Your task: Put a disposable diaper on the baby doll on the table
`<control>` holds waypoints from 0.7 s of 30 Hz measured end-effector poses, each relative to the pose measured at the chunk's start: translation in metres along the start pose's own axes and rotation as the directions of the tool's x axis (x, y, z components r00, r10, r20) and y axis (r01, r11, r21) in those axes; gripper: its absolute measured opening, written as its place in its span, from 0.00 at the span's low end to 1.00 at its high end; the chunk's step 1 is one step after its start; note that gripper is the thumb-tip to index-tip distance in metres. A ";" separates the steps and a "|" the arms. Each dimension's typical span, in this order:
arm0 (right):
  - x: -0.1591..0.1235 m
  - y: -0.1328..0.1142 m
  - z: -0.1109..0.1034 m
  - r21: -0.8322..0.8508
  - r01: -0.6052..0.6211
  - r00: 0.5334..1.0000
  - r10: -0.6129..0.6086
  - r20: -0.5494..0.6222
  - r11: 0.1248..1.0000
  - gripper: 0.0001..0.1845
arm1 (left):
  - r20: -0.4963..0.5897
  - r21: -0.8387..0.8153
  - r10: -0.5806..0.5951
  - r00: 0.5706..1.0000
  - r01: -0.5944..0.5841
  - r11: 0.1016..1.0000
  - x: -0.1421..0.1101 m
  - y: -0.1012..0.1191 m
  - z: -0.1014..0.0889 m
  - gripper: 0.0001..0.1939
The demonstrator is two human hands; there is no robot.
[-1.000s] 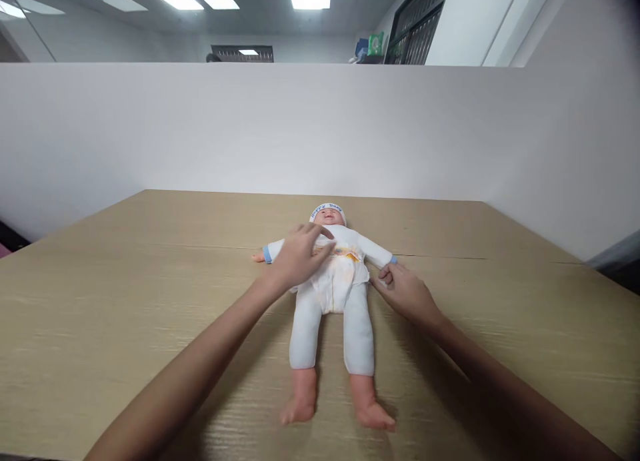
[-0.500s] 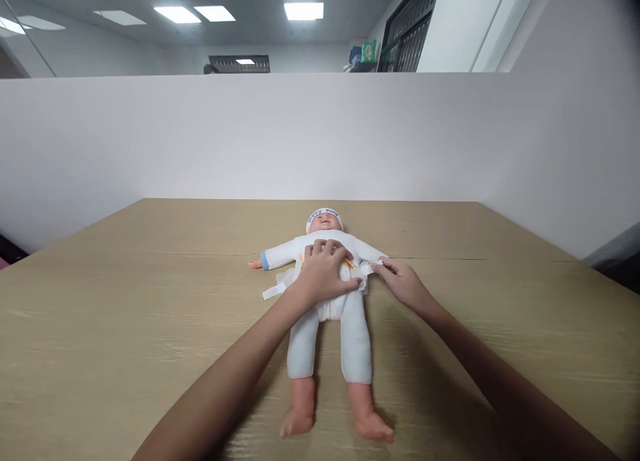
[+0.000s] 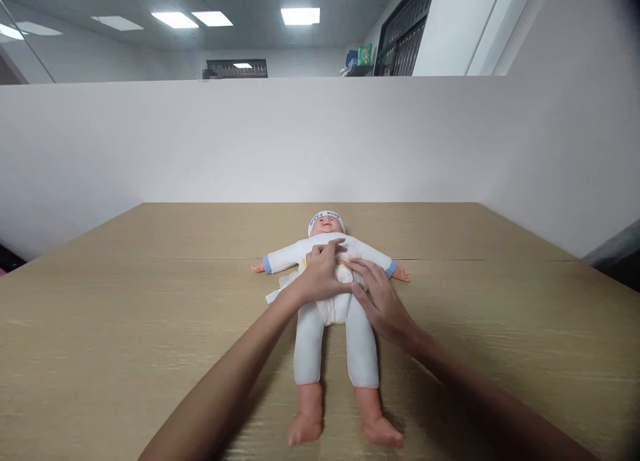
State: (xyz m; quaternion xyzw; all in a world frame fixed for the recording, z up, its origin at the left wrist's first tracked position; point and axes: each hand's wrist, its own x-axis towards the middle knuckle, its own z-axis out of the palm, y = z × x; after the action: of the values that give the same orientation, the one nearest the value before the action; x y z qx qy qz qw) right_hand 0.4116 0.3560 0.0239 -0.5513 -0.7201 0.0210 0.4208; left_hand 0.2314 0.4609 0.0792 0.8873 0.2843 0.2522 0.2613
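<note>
1. The doll (image 3: 327,248) is laid on its back on the table (image 3: 125,328), near the middle of the surface, with its head pointed toward the wall (image 3: 310,141) and its feet toward the camera.
2. A white suit with blue cuffs is worn by the doll; its arms are spread out to both sides and its legs are set slightly apart, with the feet bare.
3. The head is wrapped in a white band (image 3: 325,214) marked with blue lettering.
4. A white diaper (image 3: 334,309) is fitted over the suit around the hips, and its upper front is partly covered by both hands.
5. The left hand (image 3: 323,273) is laid over the doll's belly and the diaper's upper front, its thumb held apart from its fingers; nothing is seen clamped between them.
6. The right hand (image 3: 379,294) is placed at the diaper's other side, its fingertips on the front, near the left thumb. Whether anything is pinched there cannot be told.
7. A white tab (image 3: 273,296) is stuck out beside the hip nearest the left wrist, unfastened.
</note>
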 end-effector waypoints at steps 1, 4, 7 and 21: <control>-0.006 -0.001 0.000 -0.017 0.020 0.999 -0.020 0.036 1.000 0.28 | -0.007 -0.090 0.009 1.000 -0.010 0.996 -0.002 -0.003 -0.004 0.51; -0.013 -0.003 -0.003 -0.064 0.065 0.993 -0.058 0.102 0.996 0.31 | -0.116 -0.313 0.000 0.993 -0.036 0.949 -0.015 -0.015 -0.012 0.44; -0.004 -0.007 -0.009 -0.114 0.102 0.992 -0.092 0.089 0.988 0.29 | -0.273 -0.284 -0.093 0.958 0.012 0.959 -0.041 -0.035 -0.018 0.28; 0.081 -0.062 0.030 -0.310 -0.099 0.983 0.141 0.118 0.946 0.23 | -0.164 0.373 -0.426 0.890 0.456 0.808 -0.112 -0.081 -0.042 0.18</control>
State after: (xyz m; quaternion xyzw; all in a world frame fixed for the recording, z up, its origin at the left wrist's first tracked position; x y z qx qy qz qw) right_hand 0.3416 0.4111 0.0822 -0.6493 -0.7072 -0.0258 0.2784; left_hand 0.0961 0.4601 0.0271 0.8215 0.5374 0.1527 0.1144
